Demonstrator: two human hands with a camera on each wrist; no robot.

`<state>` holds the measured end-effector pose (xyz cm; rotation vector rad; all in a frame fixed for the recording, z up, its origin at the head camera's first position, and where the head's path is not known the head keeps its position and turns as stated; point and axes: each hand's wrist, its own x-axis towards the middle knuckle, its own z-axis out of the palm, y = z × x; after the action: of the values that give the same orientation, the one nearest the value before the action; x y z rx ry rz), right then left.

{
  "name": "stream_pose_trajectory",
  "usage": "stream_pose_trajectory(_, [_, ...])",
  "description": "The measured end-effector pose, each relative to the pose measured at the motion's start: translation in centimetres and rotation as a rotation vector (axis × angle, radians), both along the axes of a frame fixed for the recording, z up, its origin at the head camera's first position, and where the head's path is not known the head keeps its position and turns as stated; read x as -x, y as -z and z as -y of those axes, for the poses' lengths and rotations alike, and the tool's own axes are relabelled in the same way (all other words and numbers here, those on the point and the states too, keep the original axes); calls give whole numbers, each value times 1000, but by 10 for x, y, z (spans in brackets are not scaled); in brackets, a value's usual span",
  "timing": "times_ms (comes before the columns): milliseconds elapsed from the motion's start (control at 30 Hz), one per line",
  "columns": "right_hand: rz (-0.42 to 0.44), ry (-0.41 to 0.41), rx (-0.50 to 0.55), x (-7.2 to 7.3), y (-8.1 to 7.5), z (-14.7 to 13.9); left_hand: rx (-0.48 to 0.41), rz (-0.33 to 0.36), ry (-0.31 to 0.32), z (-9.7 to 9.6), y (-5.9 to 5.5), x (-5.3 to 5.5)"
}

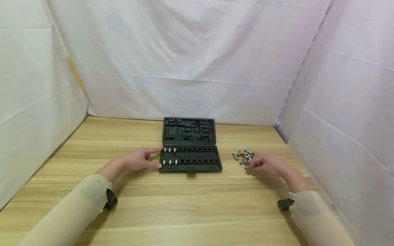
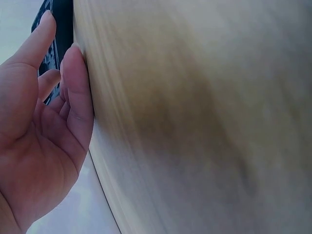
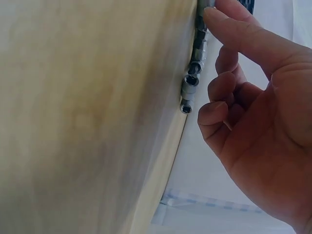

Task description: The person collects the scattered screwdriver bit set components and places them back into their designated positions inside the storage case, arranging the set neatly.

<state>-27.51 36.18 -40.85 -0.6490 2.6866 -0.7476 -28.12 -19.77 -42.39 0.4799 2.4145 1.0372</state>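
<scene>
Resting at the near right edge of a pile of loose bits (image 1: 246,156): one right hand (image 1: 266,165), thumb and forefinger drawn together at a metal bit (image 3: 201,22), remaining fingers curled toward the palm; from my remote seat I cannot tell whether the pinch has closed on it. Item: one left hand (image 1: 140,160), thumb and forefinger extended and spread apart, their tips set at the left side of a black case (image 1: 200,169), thumb at the near corner, forefinger farther back; I see contact at the tips only, other fingers bent below. Item: the case, lying open left of the pile and apart from it, lid (image 1: 189,130) laid back to the rear with moulded recesses, latch (image 1: 191,174) at the middle of the front edge. Item: six bits seated in the base, three at the left end of the rear row (image 1: 169,150), three at the left end of the front row (image 1: 170,163). Item: two pale sleeves (image 1: 70,208), a black device (image 1: 110,199) at each wrist. Item: one wood-grain table (image 1: 184,212) beneath everything. Item: white sheeting (image 1: 191,61), which I find behind and on both sides
</scene>
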Motion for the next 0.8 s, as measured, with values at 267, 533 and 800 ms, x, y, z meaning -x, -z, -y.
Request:
stream_pose_trajectory(267, [-27, -34, -25, 1, 3, 5, -3, 3, -5, 0, 0, -1])
stream_pose_trajectory(533, [-35, -51, -30, 0, 2, 9, -5, 11, -9, -1, -1, -1])
stream_pose_trajectory(800, [-30, -2, 76, 4, -3, 20, -12, 15, -12, -1, -1, -1])
